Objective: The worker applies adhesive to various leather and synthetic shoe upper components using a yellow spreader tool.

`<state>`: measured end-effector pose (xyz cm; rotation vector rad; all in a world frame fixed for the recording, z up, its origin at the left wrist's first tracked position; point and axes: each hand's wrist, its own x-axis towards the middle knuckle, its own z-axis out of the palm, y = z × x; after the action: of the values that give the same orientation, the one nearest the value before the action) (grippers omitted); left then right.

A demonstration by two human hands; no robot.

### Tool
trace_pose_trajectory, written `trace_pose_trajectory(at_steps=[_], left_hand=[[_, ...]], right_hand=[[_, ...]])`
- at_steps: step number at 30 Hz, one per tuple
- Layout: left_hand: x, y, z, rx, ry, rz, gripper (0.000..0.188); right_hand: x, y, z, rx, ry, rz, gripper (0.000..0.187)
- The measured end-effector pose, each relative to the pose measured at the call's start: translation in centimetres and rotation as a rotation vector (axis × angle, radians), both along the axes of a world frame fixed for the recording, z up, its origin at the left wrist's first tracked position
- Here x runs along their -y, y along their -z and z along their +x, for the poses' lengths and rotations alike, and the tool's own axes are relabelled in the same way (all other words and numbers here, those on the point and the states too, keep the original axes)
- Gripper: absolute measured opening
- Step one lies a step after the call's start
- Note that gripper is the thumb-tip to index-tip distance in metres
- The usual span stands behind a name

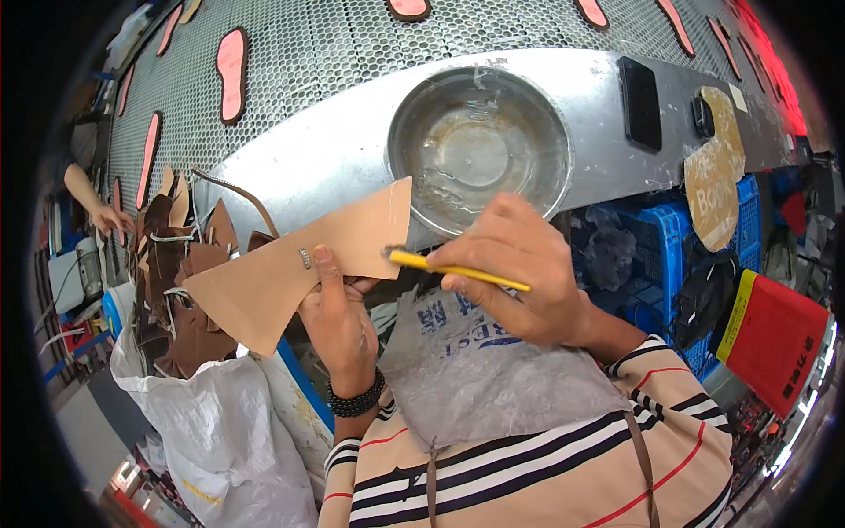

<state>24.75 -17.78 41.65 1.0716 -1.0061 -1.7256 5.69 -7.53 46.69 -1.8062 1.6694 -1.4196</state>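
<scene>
My left hand (339, 330) grips a tan leather-like piece (282, 277), thumb on its upper face and fingers beneath. The piece is flat and wide, with slanting ends and a small dark printed mark by the thumb. In my right hand (528, 273) is a slim brush (471, 272) with a yellow handle, pinched between thumb and fingers. Its dark tip lies at the right edge of the tan piece; whether it touches, I cannot tell. Just beyond my right hand stands a round metal bowl (556, 114) with pale, wet-looking residue inside.
Pink insoles with dark rims (232, 75) lie on a mesh conveyor (317, 53) behind the metal ledge (308, 145). A black phone (641, 103) rests at right, near blue crates (664, 255). Brown scraps (189, 273) fill a white sack (229, 440). Another person's hand (110, 218) is far left.
</scene>
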Motion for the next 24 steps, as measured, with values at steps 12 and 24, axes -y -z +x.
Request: trace_pose_trajectory(at_steps=[12, 24], left_hand=[[5.0, 0.3, -2.8, -0.788, 0.092, 0.287, 0.032], [4.3, -2.1, -4.6, -1.039, 0.108, 0.295, 0.033]], right_hand=[[2.2, 3.4, -2.0, -0.244, 0.298, 0.046, 0.013], [0.9, -0.2, 2.0, 0.387, 0.461, -0.057, 0.01]])
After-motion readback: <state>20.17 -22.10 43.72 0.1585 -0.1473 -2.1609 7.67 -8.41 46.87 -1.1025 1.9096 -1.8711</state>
